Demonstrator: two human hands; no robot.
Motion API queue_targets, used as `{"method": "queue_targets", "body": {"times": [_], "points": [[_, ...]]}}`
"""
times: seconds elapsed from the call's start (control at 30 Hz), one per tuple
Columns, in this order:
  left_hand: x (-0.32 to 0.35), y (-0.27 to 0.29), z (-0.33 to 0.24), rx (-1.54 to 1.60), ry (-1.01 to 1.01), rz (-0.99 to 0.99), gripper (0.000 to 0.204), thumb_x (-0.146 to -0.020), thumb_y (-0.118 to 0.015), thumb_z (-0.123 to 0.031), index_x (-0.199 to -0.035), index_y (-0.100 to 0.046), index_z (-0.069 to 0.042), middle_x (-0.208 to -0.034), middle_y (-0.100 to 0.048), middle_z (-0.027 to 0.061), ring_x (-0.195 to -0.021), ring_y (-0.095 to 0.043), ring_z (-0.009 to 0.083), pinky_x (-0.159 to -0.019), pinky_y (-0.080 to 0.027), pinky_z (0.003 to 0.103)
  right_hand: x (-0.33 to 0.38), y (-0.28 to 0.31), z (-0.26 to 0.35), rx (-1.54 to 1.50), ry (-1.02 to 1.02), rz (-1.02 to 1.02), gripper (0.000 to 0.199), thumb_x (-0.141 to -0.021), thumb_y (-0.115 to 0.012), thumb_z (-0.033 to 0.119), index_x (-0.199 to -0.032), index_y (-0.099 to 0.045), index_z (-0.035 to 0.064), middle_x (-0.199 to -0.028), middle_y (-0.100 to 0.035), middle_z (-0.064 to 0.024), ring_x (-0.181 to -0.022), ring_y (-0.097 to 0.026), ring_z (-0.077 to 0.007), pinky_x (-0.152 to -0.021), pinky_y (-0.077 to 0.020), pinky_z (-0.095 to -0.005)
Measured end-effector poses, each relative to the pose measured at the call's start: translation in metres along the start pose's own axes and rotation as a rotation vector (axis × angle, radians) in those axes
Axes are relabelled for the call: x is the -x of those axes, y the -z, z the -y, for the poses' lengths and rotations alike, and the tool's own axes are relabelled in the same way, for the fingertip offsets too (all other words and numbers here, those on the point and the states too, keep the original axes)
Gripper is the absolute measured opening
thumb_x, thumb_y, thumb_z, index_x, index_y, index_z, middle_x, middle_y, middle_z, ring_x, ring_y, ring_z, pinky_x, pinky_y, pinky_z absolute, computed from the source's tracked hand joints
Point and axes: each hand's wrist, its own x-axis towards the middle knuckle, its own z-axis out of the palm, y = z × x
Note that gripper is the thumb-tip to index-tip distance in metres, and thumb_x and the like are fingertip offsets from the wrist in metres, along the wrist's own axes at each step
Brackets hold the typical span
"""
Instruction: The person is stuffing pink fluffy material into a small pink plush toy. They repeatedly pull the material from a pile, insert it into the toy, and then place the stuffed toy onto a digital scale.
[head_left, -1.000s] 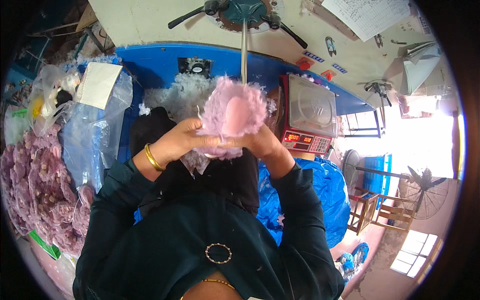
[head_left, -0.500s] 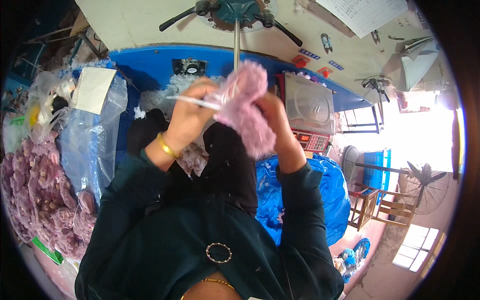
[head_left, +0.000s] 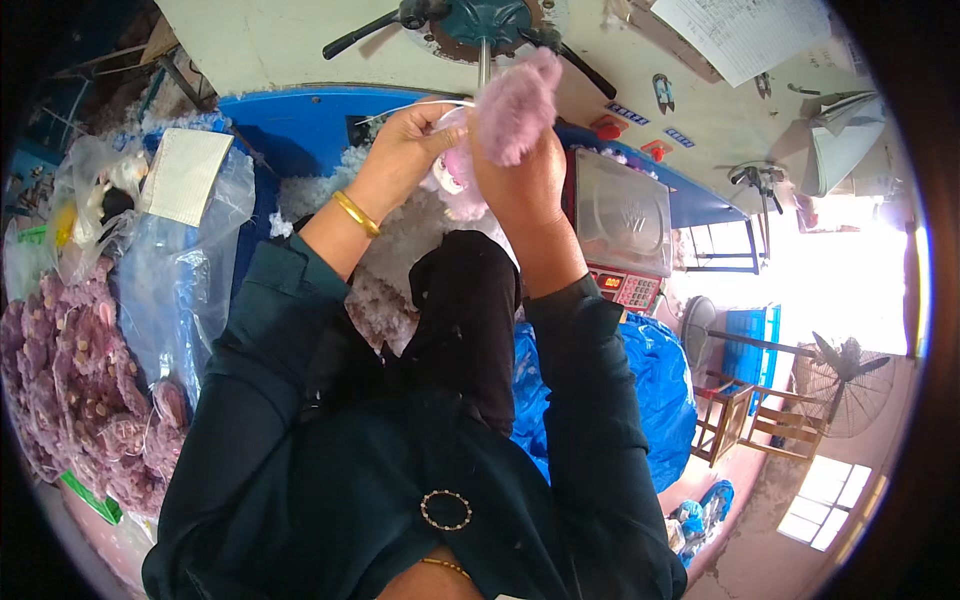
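Note:
A fluffy pink plush toy (head_left: 517,108) is held up in front of the metal tube (head_left: 485,58) of the machine. My right hand (head_left: 527,190) wraps round its middle; the furry end sticks up above that hand, and a paler part with a small face (head_left: 452,172) shows below. On the toy's left side, the fingers of my left hand (head_left: 408,150) pinch its edge. A thin white strip (head_left: 440,103) runs out past the left fingers; whether it is tied to the toy, I cannot tell. The right fingertips are partly hidden behind the plush.
White stuffing (head_left: 385,300) lies below the hands. Left are a clear plastic bag (head_left: 170,290) and a heap of pink plush pieces (head_left: 85,380). A red scale (head_left: 625,285) and a blue sack (head_left: 650,390) are on the right. Two dark handles flank the tube.
Both hands have moved up with the toy, the right hand also to the left. The toy has turned, so its furry end now points up and its face shows between the hands.

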Motion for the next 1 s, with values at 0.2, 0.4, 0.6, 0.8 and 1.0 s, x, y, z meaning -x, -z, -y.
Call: {"method": "queue_targets", "body": {"times": [0.2,0.4,0.6,0.8,1.0], "points": [[-0.012,-0.001,-0.006,0.004,0.152,-0.027,0.063,-0.090,-0.056,-0.050,-0.118,-0.056,0.007,-0.112,-0.058,0.0079,-0.098,-0.046,0.0127,-0.091,-0.037,0.027,-0.062,-0.012,-0.015,0.260,-0.211,0.119,0.026,-0.077,-0.066,0.029,-0.093,-0.066,0.0082,-0.080,-0.067,-0.0142,-0.076,-0.065,-0.0345,-0.066,-0.0522,-0.0397],[0.006,0.006,-0.017,-0.042,0.280,0.031,0.060,-0.092,-0.055,-0.045,-0.126,-0.051,0.004,-0.115,-0.056,0.0077,-0.111,-0.045,0.0138,-0.097,-0.035,0.029,-0.025,-0.020,-0.030,0.029,0.144,-0.251,0.024,-0.078,-0.068,0.028,-0.089,-0.065,0.0071,-0.077,-0.064,-0.0120,-0.070,-0.062,-0.0342,-0.064,-0.0497,-0.0439],[0.036,0.009,-0.009,-0.073,0.142,0.227,0.039,-0.089,-0.063,-0.031,-0.115,-0.055,-0.003,-0.102,-0.063,0.0057,-0.091,-0.061,0.0212,-0.083,-0.048,0.034,0.009,0.014,0.003,-0.671,-0.354,-0.067,0.019,-0.077,-0.073,0.016,-0.084,-0.059,0.0052,-0.080,-0.059,-0.0055,-0.071,-0.057,-0.0172,-0.062,-0.0465,-0.0279],[0.038,-0.018,-0.012,-1.222,-0.622,-0.047,0.032,-0.072,-0.070,-0.017,-0.097,-0.057,-0.001,-0.092,-0.059,0.0177,-0.084,-0.057,0.0373,-0.073,-0.046,0.044,0.015,0.011,0.015,-0.640,-0.250,-0.142,0.043,-0.071,-0.077,0.021,-0.103,-0.055,0.0013,-0.089,-0.058,-0.0076,-0.083,-0.058,-0.0179,-0.072,-0.0476,-0.0317],[0.038,-0.047,-0.021,-1.262,-0.386,-0.226,0.047,-0.064,-0.076,-0.011,-0.101,-0.050,0.000,-0.089,-0.056,0.0172,-0.085,-0.056,0.0366,-0.073,-0.045,0.041,-0.042,-0.028,-0.015,-0.491,-0.585,-0.249,0.030,-0.080,-0.060,0.027,-0.093,-0.062,0.0005,-0.082,-0.066,-0.0168,-0.079,-0.063,-0.0291,-0.072,-0.0491,-0.0361]]}}
